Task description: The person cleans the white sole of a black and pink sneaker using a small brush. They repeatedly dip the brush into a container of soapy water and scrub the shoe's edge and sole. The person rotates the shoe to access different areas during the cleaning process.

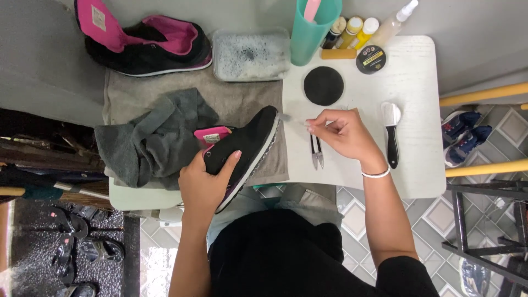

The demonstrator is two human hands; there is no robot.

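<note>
So from where I'm watching, far left on the table (423, 181) there's a crumpled grey towel (148, 137) lying on a flatter grey cloth (242, 104), and behind it the second black sneaker with pink lining (148, 44) sits up near the back edge. The left hand (203, 184) is wrapped around the black sneaker (247, 146), thumb up on the upper and fingers closed around the heel end, holding it tilted on its side with the white sole edge facing right and the toe pointing up toward the middle of the table. The heel end hangs out past the near table edge, over my lap. Right at the toe there's something small and pale that the right hand (344, 132) is pinching between thumb and fingertips; it's too blurry for me to say what it is, but those fingers are pressed together on it, just beside the toe. Under that hand, small snips (317, 151) lie flat on the white top. Further right there's a black-handled brush (391, 129) lying on its own with bare table all around it. Behind are a sudsy tray (250, 55), a teal cup (311, 27), a round black pad (323, 86), a small round tin (370, 59) and some bottles (352, 30) along the back edge.
</note>
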